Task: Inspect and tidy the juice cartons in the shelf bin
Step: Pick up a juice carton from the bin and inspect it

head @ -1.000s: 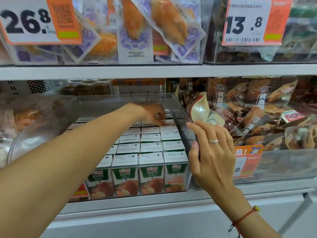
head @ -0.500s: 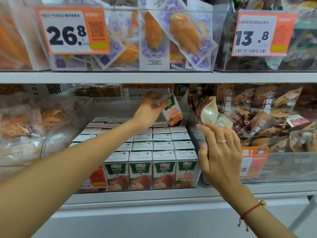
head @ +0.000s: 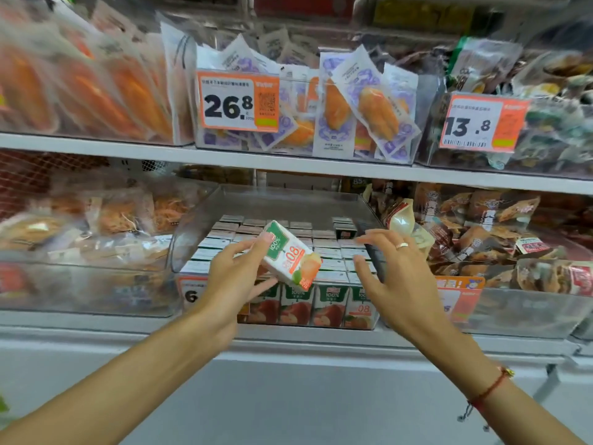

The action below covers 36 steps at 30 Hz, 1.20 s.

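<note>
Tilting, the green-and-white juice carton [head: 290, 255] shows 08.

One view only, head-worn wide-angle camera, so nothing shared with a second view. It faces a shop shelf straight on, pitched slightly down, at arm's reach. Both forearms come in from the bottom corners; left hand [head: 236, 277] and right hand [head: 396, 276] sit just below frame centre, in front of the clear bin [head: 282, 200] of juice cartons [head: 327, 305] on the lower shelf. Upper shelf edge [head: 288, 163] crosses the upper middle, bending with lens distortion. Price tags [head: 237, 106] above read clearly; left and top edges smear with blur. Pale cabinet front [head: 305, 396] fills the near bottom
</note>
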### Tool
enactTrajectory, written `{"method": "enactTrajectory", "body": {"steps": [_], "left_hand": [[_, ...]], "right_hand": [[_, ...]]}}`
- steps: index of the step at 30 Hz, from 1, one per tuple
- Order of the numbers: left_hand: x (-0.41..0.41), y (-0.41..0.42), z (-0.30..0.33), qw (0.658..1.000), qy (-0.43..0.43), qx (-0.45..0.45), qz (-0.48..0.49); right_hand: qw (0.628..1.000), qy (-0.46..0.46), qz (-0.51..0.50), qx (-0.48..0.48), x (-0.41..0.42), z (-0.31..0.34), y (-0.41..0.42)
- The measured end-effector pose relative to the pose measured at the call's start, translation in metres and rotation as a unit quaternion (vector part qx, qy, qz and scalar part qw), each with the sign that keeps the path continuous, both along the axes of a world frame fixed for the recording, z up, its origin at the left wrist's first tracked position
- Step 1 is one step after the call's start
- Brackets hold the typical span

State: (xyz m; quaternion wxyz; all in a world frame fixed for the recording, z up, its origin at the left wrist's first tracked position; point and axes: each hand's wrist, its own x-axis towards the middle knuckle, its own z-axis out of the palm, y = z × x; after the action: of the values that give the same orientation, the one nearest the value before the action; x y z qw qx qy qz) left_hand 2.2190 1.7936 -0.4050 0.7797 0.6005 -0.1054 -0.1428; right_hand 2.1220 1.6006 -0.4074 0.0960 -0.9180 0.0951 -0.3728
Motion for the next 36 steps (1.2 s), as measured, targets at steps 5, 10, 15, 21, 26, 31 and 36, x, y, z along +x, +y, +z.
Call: {"method": "enactTrajectory", "body": {"steps": [5,10,15,21,26,31,36], "left_hand": [[-0.013,0.016,-0.005,1.000,-0.019,0.006,0.001],[-0.019,0.023,-0.019,0.995,-0.075,0.057,-0.025],[-0.015,0.030,-0.022,0.992,-0.071,0.078,-0.071],[-0.012,0.033,-0.028,0.985,-0.036,0.077,-0.149],[-0.011,0.033,-0.029,0.985,-0.040,0.077,-0.151],[-0.010,0.031,-0.027,0.990,-0.030,0.066,-0.119],[-0.010,0.030,-0.026,0.995,-0.004,0.033,-0.092]], "right_hand": [[0.939,0.101,0.147,0.294,0.011,0.010,0.054],[0.830,0.148,0.246,0.478,0.014,-0.005,0.075],[0.828,0.129,0.238,0.491,0.015,-0.014,0.073],[0.787,0.105,0.206,0.571,0.015,-0.016,0.068],[0.786,0.124,0.200,0.572,0.013,-0.015,0.066],[0.768,0.169,0.214,0.579,0.012,-0.013,0.061],[0.781,0.217,0.232,0.538,0.007,-0.015,0.057]]}}
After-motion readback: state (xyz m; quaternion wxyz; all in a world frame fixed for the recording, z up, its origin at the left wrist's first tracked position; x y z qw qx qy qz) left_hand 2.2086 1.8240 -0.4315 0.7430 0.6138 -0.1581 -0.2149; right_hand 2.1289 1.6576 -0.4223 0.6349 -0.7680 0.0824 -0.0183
